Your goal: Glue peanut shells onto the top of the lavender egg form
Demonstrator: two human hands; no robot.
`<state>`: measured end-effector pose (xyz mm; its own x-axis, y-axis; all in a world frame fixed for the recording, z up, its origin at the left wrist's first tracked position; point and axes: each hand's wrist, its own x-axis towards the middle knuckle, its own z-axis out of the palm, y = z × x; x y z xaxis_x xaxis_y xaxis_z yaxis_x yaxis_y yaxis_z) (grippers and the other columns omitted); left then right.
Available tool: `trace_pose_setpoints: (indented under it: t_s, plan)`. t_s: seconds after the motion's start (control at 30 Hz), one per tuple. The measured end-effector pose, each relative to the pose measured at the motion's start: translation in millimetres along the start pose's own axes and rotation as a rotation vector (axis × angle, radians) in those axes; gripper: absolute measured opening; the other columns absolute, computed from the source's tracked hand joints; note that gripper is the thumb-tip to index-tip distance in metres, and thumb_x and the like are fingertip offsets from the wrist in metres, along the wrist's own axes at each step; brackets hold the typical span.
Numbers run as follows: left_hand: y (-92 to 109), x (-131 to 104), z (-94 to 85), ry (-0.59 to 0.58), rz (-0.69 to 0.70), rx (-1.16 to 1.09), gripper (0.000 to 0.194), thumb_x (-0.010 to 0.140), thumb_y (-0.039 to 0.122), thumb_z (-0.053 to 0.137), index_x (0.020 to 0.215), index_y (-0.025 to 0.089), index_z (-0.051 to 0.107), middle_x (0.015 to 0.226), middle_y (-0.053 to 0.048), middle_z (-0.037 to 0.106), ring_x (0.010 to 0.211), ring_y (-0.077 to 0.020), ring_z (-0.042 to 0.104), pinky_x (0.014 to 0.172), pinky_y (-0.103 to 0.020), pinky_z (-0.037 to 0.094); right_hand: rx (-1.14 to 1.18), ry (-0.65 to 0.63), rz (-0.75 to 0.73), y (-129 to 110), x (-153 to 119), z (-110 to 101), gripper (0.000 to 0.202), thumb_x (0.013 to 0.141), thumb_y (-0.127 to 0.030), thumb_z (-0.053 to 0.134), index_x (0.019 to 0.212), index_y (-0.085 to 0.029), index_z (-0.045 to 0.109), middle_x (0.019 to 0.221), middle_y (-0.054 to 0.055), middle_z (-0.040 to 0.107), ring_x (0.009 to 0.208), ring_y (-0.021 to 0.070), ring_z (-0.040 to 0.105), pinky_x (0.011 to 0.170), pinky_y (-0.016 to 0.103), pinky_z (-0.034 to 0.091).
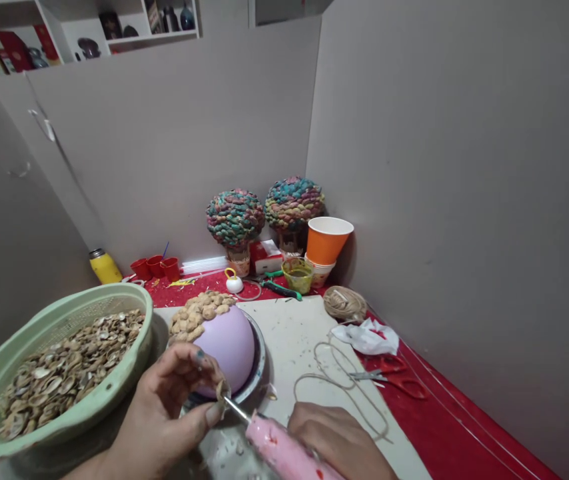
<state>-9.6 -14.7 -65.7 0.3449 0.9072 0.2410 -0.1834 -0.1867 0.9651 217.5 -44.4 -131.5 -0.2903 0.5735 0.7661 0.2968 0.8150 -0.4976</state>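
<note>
My left hand pinches a small peanut shell between thumb and fingers. In my right hand is a pink hot glue gun, its metal nozzle at the shell. Just behind my left fingers, a lilac ball rests in a round dark dish. Peanut shells cover the ball's upper left part; the rest of its visible surface is smooth. To the left, a green colander holds many loose half shells.
At the back stand two colourful shell-covered balls on stands, an orange paper cup, pliers and red cups. On the right lie a twine ball, loose twine, white plastic and scissors. Grey walls enclose the table.
</note>
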Motion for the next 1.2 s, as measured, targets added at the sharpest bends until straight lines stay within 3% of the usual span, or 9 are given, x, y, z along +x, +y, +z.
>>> trace_pose_setpoints:
  t_s: [0.13, 0.57, 0.7, 0.9, 1.13, 1.2]
  plan:
    - [0, -1, 1.2, 0.022, 0.014, 0.013, 0.027, 0.072, 0.014, 0.080, 0.091, 0.024, 0.063, 0.084, 0.000, 0.064, 0.078, -0.0147, 0.063, 0.074, -0.022, 0.053, -0.091, -0.018, -0.110, -2, 0, 1, 0.040, 0.104, -0.037, 0.029, 0.078, -0.022, 0.056, 0.054, 0.002, 0.057, 0.045, 0.0160, 0.052, 0.044, 0.028, 0.037]
    - [-4, -3, -0.2, 0.028, 0.018, 0.061, 0.031, 0.072, 0.011, 0.080, 0.093, 0.025, 0.062, 0.085, 0.001, 0.066, 0.080, -0.0147, 0.065, 0.077, -0.022, 0.054, -0.189, -0.059, -0.108, -2, 2, 2, 0.049, 0.105, -0.038, 0.023, 0.069, -0.022, 0.053, 0.050, 0.000, 0.051, 0.041, 0.0144, 0.047, 0.042, 0.028, 0.032]
    - [-8, -5, -1.9, 0.038, 0.025, 0.058, 0.030, 0.072, 0.012, 0.080, 0.094, 0.024, 0.062, 0.086, -0.001, 0.066, 0.081, -0.0161, 0.064, 0.077, -0.024, 0.053, -0.211, -0.063, -0.139, -4, 4, 1, 0.060, 0.105, -0.032, 0.010, 0.066, -0.023, 0.055, 0.048, 0.002, 0.049, 0.042, 0.0157, 0.046, 0.041, 0.030, 0.030]
    - [-8, -6, -1.4, 0.041, 0.033, 0.064, 0.031, 0.070, 0.012, 0.081, 0.092, 0.024, 0.063, 0.085, -0.001, 0.067, 0.080, -0.0164, 0.065, 0.076, -0.024, 0.054, -0.150, -0.069, -0.117, -3, 7, -1, 0.058, 0.104, -0.038, 0.014, 0.069, -0.023, 0.059, 0.050, 0.003, 0.052, 0.041, 0.0166, 0.043, 0.039, 0.031, 0.029]
    - [-3, -7, 8.6, 0.166, 0.026, 0.039, 0.030, 0.066, 0.019, 0.085, 0.089, 0.024, 0.066, 0.082, 0.000, 0.068, 0.078, -0.0151, 0.065, 0.075, -0.022, 0.054, -0.196, -0.027, -0.175, -10, 17, -1, 0.052, 0.105, -0.028, 0.017, 0.068, -0.023, 0.052, 0.054, 0.002, 0.056, 0.041, 0.0146, 0.043, 0.042, 0.030, 0.029]
    - [-1, -7, 9.0, 0.150, 0.022, 0.046, 0.030, 0.066, 0.019, 0.085, 0.088, 0.024, 0.066, 0.082, 0.000, 0.068, 0.078, -0.0150, 0.065, 0.076, -0.022, 0.054, -0.213, -0.008, -0.178, -10, 17, -1, 0.050, 0.105, -0.027, 0.019, 0.067, -0.023, 0.051, 0.054, 0.002, 0.055, 0.041, 0.0143, 0.041, 0.042, 0.030, 0.028]
